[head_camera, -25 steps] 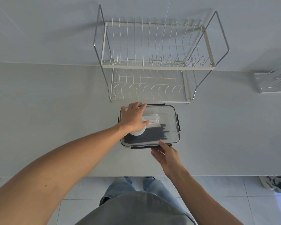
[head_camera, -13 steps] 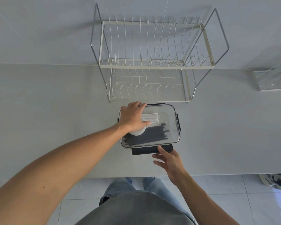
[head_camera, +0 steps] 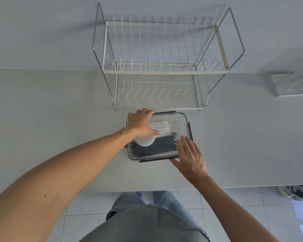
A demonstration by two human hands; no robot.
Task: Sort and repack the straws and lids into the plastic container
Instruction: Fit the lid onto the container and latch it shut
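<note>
A clear plastic container [head_camera: 179, 118] with a transparent cover and black clips stands on the grey counter in front of me. Inside lie several black straws [head_camera: 157, 145], white straws [head_camera: 162, 126] and a round white lid [head_camera: 144, 141]. My left hand [head_camera: 141, 122] lies flat on the cover's far left corner, pressing down. My right hand [head_camera: 190, 155] rests on the near right corner, fingers spread on the cover and thumb beside the near black clip [head_camera: 154, 159], which lies folded against the container's front edge.
A two-tier wire dish rack [head_camera: 157, 70] stands just behind the container against the wall. A second small rack [head_camera: 292, 82] sits at the far right. The counter's front edge runs close to my legs; a shoe [head_camera: 294, 192] lies on the floor.
The near black clip, folded out flat half a second ago, is now closed against the container. My right hand moved up from the clip onto the cover's near right corner. My left hand stayed.
</note>
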